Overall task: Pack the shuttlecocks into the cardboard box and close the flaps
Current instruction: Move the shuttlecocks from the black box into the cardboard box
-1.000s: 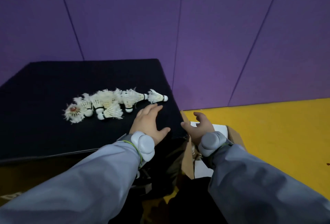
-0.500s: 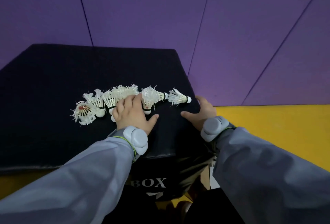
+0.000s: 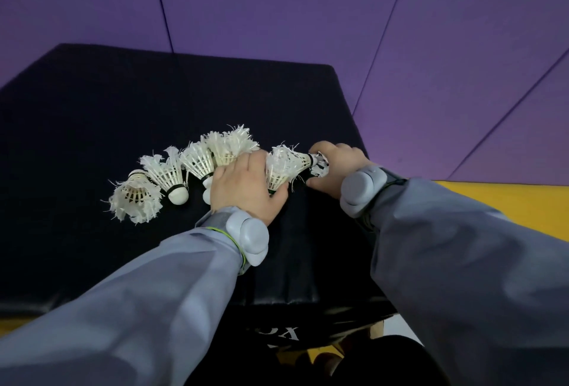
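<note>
Several worn white feather shuttlecocks lie in a curved row on a black padded block. My left hand lies palm down over the middle of the row, with one shuttlecock caught between thumb and fingers. My right hand is closed around the rightmost shuttlecock at the block's right edge. Only a small corner of the cardboard box shows below the block, between my sleeves.
Purple padded wall panels rise behind the block. Yellow floor lies to the right. White lettering marks the block's front face. Grey trackers sit on both wrists.
Both hands have moved forward onto the shuttlecock row. The left has closed over the middle ones. The right went from the block's edge to grip the end shuttlecock.
</note>
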Demonstrator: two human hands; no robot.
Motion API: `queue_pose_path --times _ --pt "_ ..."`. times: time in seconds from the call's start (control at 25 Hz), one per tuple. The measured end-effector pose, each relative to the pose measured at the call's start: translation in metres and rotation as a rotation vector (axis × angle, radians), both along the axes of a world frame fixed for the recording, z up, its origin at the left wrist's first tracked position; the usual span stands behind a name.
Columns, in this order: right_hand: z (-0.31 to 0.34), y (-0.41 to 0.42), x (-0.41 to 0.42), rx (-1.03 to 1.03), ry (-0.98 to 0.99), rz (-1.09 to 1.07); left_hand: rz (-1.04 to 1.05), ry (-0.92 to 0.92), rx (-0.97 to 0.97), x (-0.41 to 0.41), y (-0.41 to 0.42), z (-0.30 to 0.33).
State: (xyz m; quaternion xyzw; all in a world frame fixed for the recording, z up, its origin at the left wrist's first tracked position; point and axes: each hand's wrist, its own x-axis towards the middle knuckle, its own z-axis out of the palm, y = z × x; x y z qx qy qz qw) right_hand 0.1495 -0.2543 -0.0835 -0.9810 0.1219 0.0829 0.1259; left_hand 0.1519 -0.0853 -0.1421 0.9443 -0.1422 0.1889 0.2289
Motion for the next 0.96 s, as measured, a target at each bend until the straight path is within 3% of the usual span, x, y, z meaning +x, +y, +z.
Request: queue_pose_path --times 0.2,0.4,0.64,0.96 --pt "-0.004 0.011 0.005 0.059 -0.115 -0.065 -0.067 -0.017 -0.09 -0.004 0.001 0.002" --pt "-0.01 0.013 0.004 -0.014 -0.03 -0.025 -0.106 0.021 -0.142 -0.008 0.003 0.004" --pt "-0.007 0.007 -0.002 0.006 -0.073 -0.109 -0.111 0.067 -0.184 -0.02 0.011 0.01" --pt "0.022 -0.023 -0.046 0.135 -0.165 -0.184 -0.08 0.075 -0.201 -0.037 0.005 0.049"
